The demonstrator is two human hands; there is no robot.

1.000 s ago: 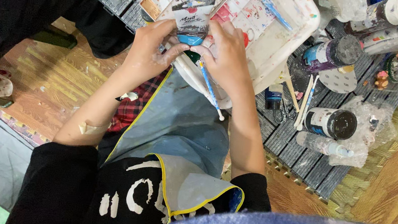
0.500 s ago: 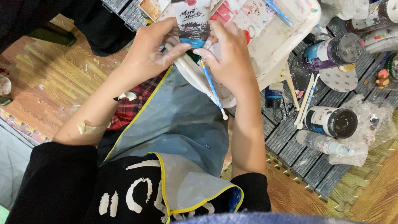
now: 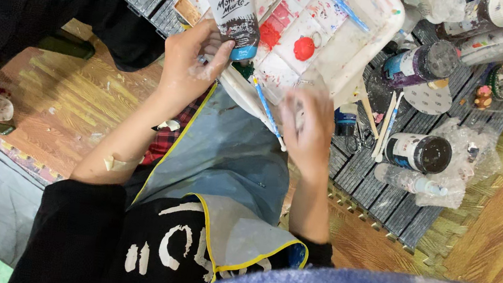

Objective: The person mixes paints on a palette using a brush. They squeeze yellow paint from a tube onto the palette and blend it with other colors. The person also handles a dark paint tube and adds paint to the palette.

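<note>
My left hand grips a white and black paint tube near its blue lower end, holding it over the left edge of a white paint-stained palette tray. My right hand is blurred and off the tube, lower and to the right, above my blue-grey apron. Whether its fingers hold anything is unclear. A thin blue-handled brush lies slanted between both hands at the tray's near edge. A blob of red paint sits in the tray.
Right of the tray, on a grey slatted mat, stand a purple-labelled jar, a dark jar, a clear bottle in crinkled plastic and wooden sticks. Wooden floor lies to the left.
Both hands were together on the tube's end. My right hand has let go and pulled down to the right, while my left hand keeps the tube, now tilted slightly further away.
</note>
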